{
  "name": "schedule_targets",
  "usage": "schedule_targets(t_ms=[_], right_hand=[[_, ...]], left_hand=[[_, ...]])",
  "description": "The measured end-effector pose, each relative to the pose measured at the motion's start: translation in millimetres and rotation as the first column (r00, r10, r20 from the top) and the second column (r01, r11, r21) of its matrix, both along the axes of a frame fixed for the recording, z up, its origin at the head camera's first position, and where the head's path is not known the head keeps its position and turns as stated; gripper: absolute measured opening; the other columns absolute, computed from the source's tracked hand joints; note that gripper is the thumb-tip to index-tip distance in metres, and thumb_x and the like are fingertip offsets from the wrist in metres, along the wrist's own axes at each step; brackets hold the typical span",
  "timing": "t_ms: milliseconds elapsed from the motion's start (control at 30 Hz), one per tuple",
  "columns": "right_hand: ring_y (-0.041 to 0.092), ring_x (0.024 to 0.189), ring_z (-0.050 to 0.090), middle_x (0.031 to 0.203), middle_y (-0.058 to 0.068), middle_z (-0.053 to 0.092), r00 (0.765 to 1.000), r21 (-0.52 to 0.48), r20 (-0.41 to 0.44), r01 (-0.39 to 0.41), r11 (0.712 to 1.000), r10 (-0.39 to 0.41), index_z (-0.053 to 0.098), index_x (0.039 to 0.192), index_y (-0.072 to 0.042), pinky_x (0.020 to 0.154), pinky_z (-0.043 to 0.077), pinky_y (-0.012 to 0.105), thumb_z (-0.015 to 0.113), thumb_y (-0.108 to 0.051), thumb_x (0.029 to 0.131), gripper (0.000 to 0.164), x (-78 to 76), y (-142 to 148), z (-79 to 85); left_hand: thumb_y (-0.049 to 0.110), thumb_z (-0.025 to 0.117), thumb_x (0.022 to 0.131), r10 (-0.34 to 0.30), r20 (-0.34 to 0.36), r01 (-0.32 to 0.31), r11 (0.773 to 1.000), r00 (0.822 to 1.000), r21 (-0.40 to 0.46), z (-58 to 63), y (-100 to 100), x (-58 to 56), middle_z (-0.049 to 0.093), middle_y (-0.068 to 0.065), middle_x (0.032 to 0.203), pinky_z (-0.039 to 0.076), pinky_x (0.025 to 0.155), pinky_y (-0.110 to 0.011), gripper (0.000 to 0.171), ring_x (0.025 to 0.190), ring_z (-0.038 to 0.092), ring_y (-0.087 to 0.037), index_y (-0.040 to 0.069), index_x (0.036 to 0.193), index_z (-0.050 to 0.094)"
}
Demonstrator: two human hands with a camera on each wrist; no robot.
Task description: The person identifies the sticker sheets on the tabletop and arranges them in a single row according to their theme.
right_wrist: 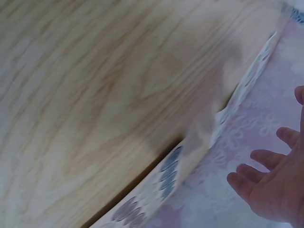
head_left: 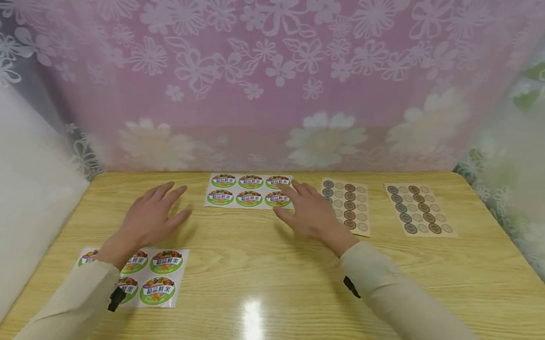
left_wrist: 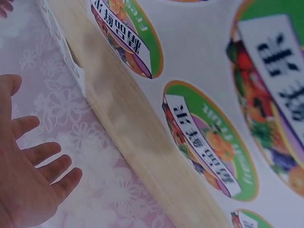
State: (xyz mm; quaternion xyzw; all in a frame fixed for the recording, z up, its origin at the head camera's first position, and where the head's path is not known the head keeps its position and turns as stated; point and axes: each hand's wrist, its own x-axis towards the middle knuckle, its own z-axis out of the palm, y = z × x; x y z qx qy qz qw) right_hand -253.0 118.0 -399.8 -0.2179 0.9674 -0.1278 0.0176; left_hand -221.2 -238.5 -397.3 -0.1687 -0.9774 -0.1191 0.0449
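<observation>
Left hand point(head_left: 148, 217) is spread, its fingers loosely parted, toward the left edge of the desk point(head_left: 242, 256); whether it touches the wood cannot be told. Beside that edge lies the near fruit sheet point(head_left: 151, 278), its lower left hidden by the left sleeve point(head_left: 73, 296); the left wrist view cuts it off. A black piece point(head_left: 117, 298) at the wrist is hard to make out. Along the back edge lies the far fruit sheet point(head_left: 249, 191), its right end overlapped by the spread right hand point(head_left: 310, 212); contact is unclear. That hand also hides the lower left of a round-sticker sheet point(head_left: 350, 204). Near the back right corner, another such sheet point(head_left: 418, 210) shows whole, its print too small to read.
</observation>
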Motion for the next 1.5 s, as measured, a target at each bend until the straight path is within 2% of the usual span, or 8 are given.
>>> schedule_targets(t_ms=[333,467,700,833,1033,1200,1333,1500], right_hand=[[0.039,0.139,0.02,0.154,0.018,0.022,0.992,-0.042,0.091,0.087,0.995,-0.083,0.025,0.153,-0.017,0.109,0.018,0.056,0.039,-0.054,0.098,0.067,-28.7,19,-15.6],[0.037,0.139,0.021,0.153,0.018,0.023,0.988,-0.072,0.117,0.106,0.992,-0.098,0.026,0.152,-0.018,0.107,0.022,0.057,0.037,-0.056,0.098,0.067,-36.7,22,-18.9],[0.036,0.139,0.022,0.153,0.015,0.025,0.979,-0.216,0.184,0.126,0.968,-0.086,0.025,0.152,-0.012,0.108,0.022,0.056,0.042,-0.05,0.099,0.068,-51.7,22,-24.1],[0.034,0.139,0.022,0.153,0.015,0.025,0.973,-0.308,0.222,0.13,0.942,-0.061,0.022,0.152,-0.008,0.109,0.022,0.052,0.047,-0.045,0.099,0.069,-61.5,20,-30.3],[0.034,0.139,0.023,0.153,0.016,0.026,0.971,-0.362,0.233,0.147,0.92,-0.063,0.023,0.152,-0.005,0.11,0.022,0.049,0.05,-0.037,0.1,0.067,-71.8,13,-33.2],[0.034,0.138,0.025,0.151,0.017,0.029,0.966,-0.365,0.24,0.181,0.913,-0.095,0.025,0.151,-0.004,0.11,0.024,0.048,0.053,-0.033,0.099,0.066,-75.4,10,-29.7],[0.034,0.138,0.025,0.15,0.017,0.031,0.961,-0.361,0.245,0.213,0.908,-0.128,0.027,0.15,-0.004,0.11,0.023,0.047,0.056,-0.031,0.098,0.065,-77.5,7,-27.9],[0.035,0.139,0.022,0.149,0.018,0.033,0.965,-0.364,0.215,0.225,0.904,-0.153,0.035,0.145,0.001,0.112,0.019,0.046,0.06,-0.029,0.096,0.063,-82.9,4,-36.2]], left_hand=[[0.051,0.039,0.099,0.031,0.039,-0.03,1.0,0.999,-0.007,-8.5,12,-24.6,0.029,-0.023,0.149,0.025,0.1,-0.065,0.064,0.132,0.028,-0.045,0.01,0.148,0.034],[0.049,0.04,0.099,0.05,0.054,-0.049,0.999,0.997,-0.011,-12.3,14,-33.2,0.028,-0.022,0.149,0.024,0.1,-0.065,0.063,0.133,0.027,-0.045,0.01,0.148,0.034],[0.041,0.041,0.101,0.047,0.115,-0.059,0.993,0.992,0.105,-18.1,19,-51.8,0.031,-0.023,0.147,0.026,0.101,-0.062,0.059,0.132,0.029,-0.045,0.005,0.148,0.033],[0.033,0.044,0.102,0.04,0.147,-0.075,0.968,0.988,0.241,-22.9,21,-63.6,0.035,-0.025,0.143,0.03,0.101,-0.059,0.056,0.127,0.036,-0.044,0.001,0.146,0.033],[0.024,0.049,0.101,0.02,0.195,-0.103,0.9,0.981,0.424,-28.5,26,-77.3,0.035,-0.024,0.144,0.039,0.097,-0.054,0.055,0.124,0.042,-0.041,-0.001,0.147,0.032],[0.017,0.052,0.1,0.017,0.23,-0.135,0.852,0.973,0.507,-26.3,35,-88.6,0.037,-0.024,0.143,0.04,0.097,-0.052,0.054,0.124,0.043,-0.041,-0.001,0.147,0.032],[0.013,0.053,0.098,0.021,0.239,-0.144,0.846,0.971,0.514,-26.3,40,-98.0,0.039,-0.027,0.14,0.04,0.097,-0.051,0.054,0.123,0.044,-0.041,-0.004,0.145,0.033],[0.011,0.055,0.094,0.057,0.233,-0.164,0.867,0.971,0.47,-37.2,42,-109.0,0.045,-0.027,0.133,0.04,0.095,-0.05,0.05,0.114,0.048,-0.039,-0.008,0.138,0.042]])
